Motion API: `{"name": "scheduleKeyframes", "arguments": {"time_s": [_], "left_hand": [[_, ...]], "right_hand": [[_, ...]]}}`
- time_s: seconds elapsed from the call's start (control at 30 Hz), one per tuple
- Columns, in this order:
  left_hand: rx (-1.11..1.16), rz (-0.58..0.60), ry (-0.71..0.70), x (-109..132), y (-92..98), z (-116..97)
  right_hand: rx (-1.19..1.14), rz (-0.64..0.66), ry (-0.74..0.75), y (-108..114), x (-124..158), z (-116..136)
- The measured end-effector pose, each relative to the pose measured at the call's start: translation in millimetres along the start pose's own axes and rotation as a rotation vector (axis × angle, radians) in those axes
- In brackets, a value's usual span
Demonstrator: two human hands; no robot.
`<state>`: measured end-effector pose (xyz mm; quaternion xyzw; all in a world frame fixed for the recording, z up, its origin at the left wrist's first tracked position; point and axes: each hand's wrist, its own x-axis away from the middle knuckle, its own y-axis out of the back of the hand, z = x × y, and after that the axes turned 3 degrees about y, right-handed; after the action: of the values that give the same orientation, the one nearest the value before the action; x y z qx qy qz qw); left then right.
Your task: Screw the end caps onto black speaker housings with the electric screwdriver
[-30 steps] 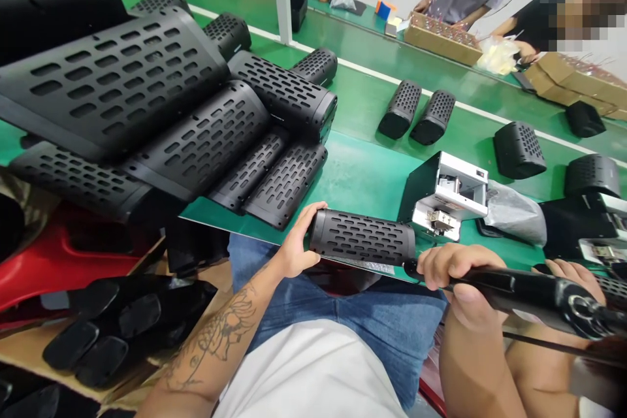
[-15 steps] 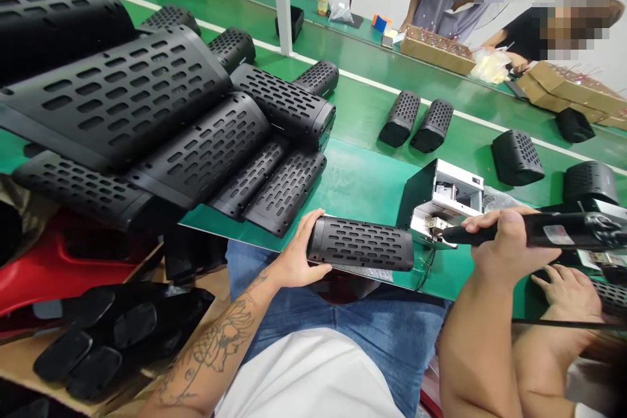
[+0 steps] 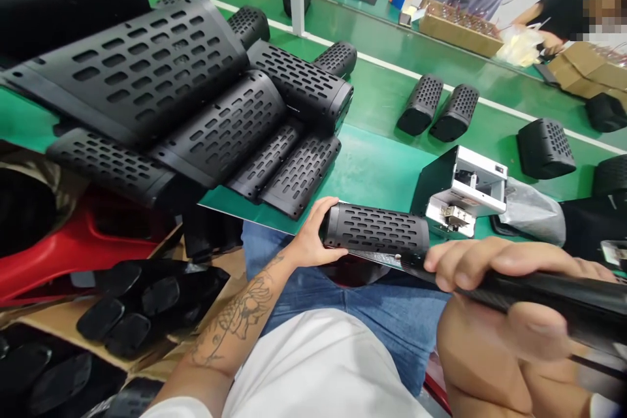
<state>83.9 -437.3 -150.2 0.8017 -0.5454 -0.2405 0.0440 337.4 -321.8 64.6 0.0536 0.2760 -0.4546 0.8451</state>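
My left hand [image 3: 316, 238] is wrapped round the left end of a black perforated housing [image 3: 377, 225], which lies on its side at the table's front edge. In my right hand [image 3: 504, 274] is a black electric screwdriver [image 3: 582, 294], held almost level and blurred. Its tip points left and reaches the near lower edge of the housing's right end, where a small light spot shows. Whether the tip touches the housing I cannot tell. Just behind the right hand stands a small screw feeder [image 3: 460, 189] with a metal outlet.
Several larger perforated housings [image 3: 161, 65] are piled at the left. More housings [image 3: 421, 104] stand on the green belt [image 3: 372, 88] beyond. A plastic bag [image 3: 533, 209] lies right of the feeder. Cartons of black parts [image 3: 157, 294] sit below left. Two people work across the belt.
My right hand has brought the screwdriver from the feeder's outlet down and left to the housing. My left hand keeps its grip. The view has shifted slightly.
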Motion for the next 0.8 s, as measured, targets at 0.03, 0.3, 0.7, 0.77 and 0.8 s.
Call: {"name": "scheduleKeyframes", "arguments": {"time_s": [0.03,0.3,0.7,0.77,0.8], "left_hand": [[0.000,-0.001,-0.002,0,-0.3,0],[0.000,0.000,-0.011,0,-1.7,0],[-0.004,0.022,0.037,2,-2.4,3],[0.004,0.028,0.048,3,-2.3,4],[0.008,0.028,0.049,2,-2.3,4]], "right_hand": [[-0.008,0.019,-0.002,-8,2,-6],[-0.016,0.186,0.096,-16,-10,-45],[-0.065,0.087,0.144,-18,-6,-40],[-0.067,0.092,0.141,-17,-5,-44],[-0.068,0.093,0.137,-16,-5,-46]]}}
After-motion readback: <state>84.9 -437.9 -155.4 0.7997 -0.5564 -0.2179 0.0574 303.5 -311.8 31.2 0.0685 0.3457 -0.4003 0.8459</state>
